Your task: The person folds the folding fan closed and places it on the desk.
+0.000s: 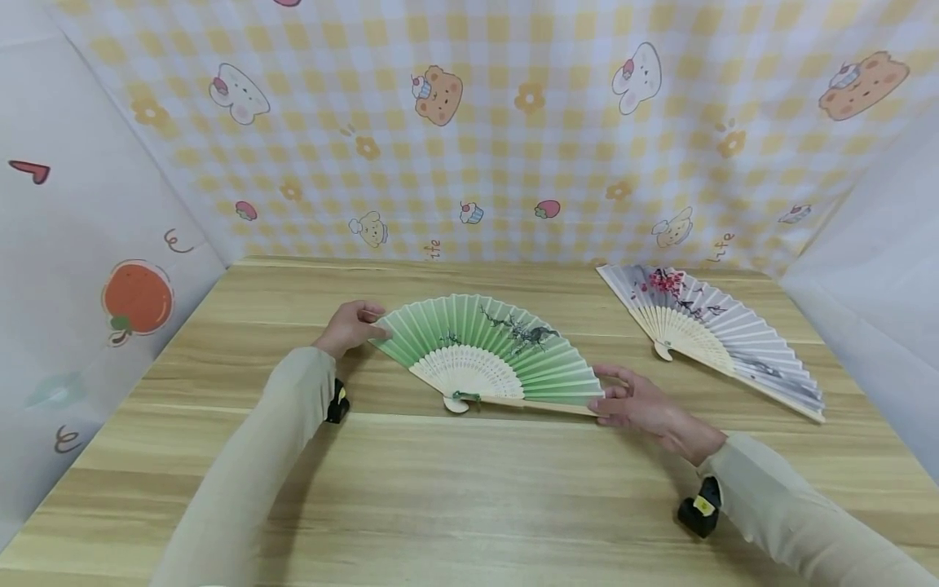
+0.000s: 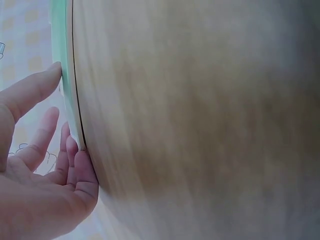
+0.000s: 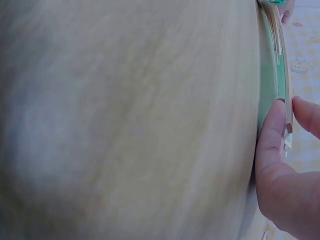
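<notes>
A spread green folding fan with a dark branch print lies low over the wooden table, its pale ribs meeting at a pivot with a green cord. My left hand holds its left end, thumb on the green leaf and fingers at the outer corner. In the left wrist view, the thumb touches the green edge. At the other end my right hand pinches the tip of the wooden guard stick. The right wrist view shows a finger and thumb on either side of that stick.
A second spread fan, grey and white with pink blossoms, lies at the back right of the table. Behind the table hangs a yellow checked cloth with cartoon prints. White printed cloth borders the left side.
</notes>
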Demonstrator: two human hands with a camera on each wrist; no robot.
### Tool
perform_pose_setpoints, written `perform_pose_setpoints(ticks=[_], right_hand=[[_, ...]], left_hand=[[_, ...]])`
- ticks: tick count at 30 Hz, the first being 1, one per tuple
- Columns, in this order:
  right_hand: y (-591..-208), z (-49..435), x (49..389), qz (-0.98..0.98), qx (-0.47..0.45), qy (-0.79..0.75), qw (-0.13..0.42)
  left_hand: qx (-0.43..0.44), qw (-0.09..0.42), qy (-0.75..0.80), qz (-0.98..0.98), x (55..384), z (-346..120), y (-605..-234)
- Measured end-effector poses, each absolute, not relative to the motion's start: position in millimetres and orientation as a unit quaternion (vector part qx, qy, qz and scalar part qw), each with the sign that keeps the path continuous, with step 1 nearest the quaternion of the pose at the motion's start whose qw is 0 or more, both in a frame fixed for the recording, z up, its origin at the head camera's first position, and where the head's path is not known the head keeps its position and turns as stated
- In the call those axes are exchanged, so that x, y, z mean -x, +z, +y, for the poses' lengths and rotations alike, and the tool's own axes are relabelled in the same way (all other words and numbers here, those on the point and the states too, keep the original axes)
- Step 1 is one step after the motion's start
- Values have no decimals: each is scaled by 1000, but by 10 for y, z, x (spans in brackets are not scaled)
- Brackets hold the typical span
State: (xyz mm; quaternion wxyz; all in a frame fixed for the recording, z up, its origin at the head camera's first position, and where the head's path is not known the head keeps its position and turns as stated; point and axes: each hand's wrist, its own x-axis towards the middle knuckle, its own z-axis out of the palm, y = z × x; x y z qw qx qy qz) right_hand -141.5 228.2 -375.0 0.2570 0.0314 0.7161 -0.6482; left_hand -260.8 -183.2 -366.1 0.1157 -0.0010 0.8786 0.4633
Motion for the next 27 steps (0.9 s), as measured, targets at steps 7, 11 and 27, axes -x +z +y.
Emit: perform_pose_setpoints(ticks=[7, 11, 27], right_hand=[[-3745, 2268, 1416, 722, -34, -641, 259], [-3746, 2273, 1416, 722, -35, -641, 258], [-3740, 2285, 1394, 707, -25, -660, 252]], left_hand=[[-3, 126, 468, 875, 2622, -1855, -3683], [-11, 130, 464, 876, 2615, -1877, -3668], [-2, 173, 462, 870, 2560, -1933, -3620]])
